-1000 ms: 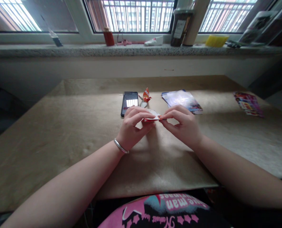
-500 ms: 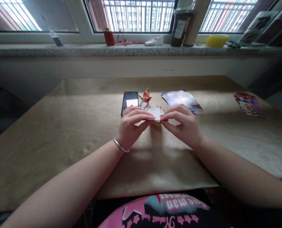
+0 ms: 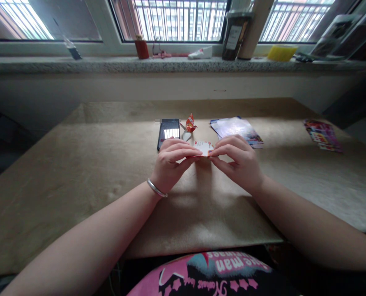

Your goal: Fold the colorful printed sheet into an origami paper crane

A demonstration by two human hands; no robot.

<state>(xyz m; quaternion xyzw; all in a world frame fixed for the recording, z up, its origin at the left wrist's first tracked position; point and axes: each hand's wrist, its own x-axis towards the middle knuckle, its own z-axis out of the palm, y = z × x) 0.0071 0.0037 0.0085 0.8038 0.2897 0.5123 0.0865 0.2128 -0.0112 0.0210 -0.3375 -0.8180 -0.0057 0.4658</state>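
A small white piece of paper with orange print along its far edge is held between my two hands, above the table. My left hand pinches its left side between thumb and fingers; a silver bangle circles that wrist. Its right side is gripped by my right hand, thumb below and fingertips on top. The near edge appears folded, and my fingers cover part of the paper. Just beyond my left hand lie a dark phone and a folded orange paper figure, with what look like scissors beside it.
Glossy purple-white sheets lie behind my right hand. A colourful printed stack rests at the table's right. Along the windowsill stand a red bottle, a dark lidded jar and a yellow sponge-like block.
The far edge of the paper has dropped towards me, so less of its white face shows. Both hands stay almost in place.
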